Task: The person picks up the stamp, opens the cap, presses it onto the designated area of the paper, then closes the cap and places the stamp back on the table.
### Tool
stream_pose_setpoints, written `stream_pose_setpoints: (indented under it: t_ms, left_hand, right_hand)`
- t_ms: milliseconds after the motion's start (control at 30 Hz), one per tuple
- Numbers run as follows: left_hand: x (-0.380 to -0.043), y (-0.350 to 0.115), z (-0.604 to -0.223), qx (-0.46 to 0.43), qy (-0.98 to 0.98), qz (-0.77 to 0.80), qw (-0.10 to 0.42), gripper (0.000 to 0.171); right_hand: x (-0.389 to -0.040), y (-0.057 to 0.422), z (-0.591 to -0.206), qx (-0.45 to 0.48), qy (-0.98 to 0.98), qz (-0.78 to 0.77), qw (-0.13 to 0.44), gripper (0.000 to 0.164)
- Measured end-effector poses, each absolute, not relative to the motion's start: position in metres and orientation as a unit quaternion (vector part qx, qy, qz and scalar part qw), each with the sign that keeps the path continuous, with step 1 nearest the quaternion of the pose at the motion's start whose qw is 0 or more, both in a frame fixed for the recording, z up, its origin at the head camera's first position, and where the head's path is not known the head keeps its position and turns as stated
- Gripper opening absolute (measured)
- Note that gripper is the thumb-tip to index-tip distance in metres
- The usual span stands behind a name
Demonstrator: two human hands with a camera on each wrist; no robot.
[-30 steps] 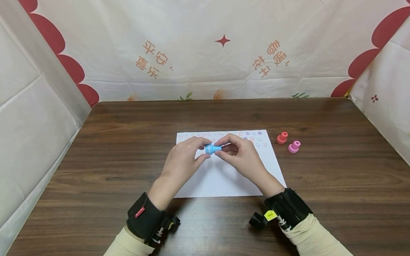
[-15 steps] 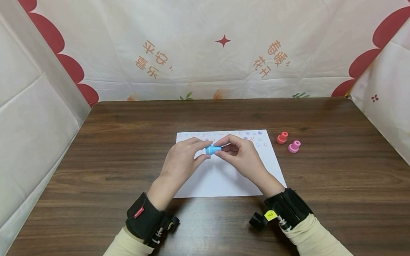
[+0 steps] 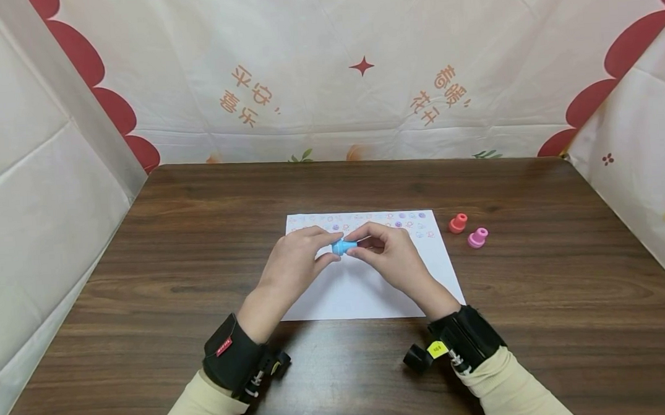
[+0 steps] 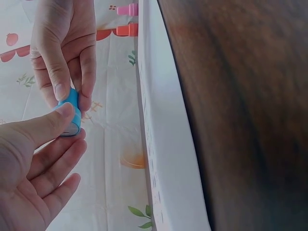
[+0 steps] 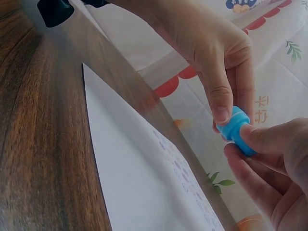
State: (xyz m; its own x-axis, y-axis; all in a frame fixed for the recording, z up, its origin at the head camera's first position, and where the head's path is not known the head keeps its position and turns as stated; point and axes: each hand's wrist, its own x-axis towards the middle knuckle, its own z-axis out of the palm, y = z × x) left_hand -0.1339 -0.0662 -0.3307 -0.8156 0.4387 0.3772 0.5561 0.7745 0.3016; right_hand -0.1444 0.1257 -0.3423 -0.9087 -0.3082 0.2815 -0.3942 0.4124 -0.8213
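Observation:
Between both hands a small blue stamp lies sideways above the paper. My left hand pinches its wide end between thumb and fingers, and my right hand pinches the narrow handle. In the left wrist view the stamp shows its round end face near the left thumb. From the right wrist, the blue stamp is seen with a thumb on each part. Beneath the hands lies a white sheet of paper with rows of small red, blue and purple prints along its far edge.
Right of the paper a red stamp and a pink stamp stand on the brown wooden table. A pale printed cloth hangs behind the table and along both sides.
Both hands have come slightly nearer to the person, carrying the blue stamp with them. The grip at either end looks the same, and the red and pink stamps have not moved.

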Motion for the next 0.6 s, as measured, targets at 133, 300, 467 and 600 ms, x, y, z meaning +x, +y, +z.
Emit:
stream_pose_setpoints:
  t_ms: [133,300,467,600]
  left_hand:
    - [-0.1338,-0.0663,-0.3312,-0.267,-0.931,-0.203,0.141,0.037]
    - [-0.1334,-0.0672,-0.3327,-0.267,-0.932,-0.204,0.137,0.037]
    - [-0.1330,-0.0683,-0.3343,-0.258,-0.937,-0.209,0.109,0.038]
    - [-0.1324,-0.0689,-0.3349,-0.252,-0.940,-0.212,0.091,0.038]
  right_hand:
    - [-0.1445,0.1253,-0.3433,0.208,-0.841,0.498,0.041,0.016]
    - [-0.1444,0.1252,-0.3452,0.205,-0.846,0.490,0.038,0.015]
    - [-0.1435,0.1248,-0.3475,0.209,-0.847,0.487,0.033,0.016]
    - [-0.1431,0.1245,-0.3487,0.214,-0.849,0.482,0.034,0.016]
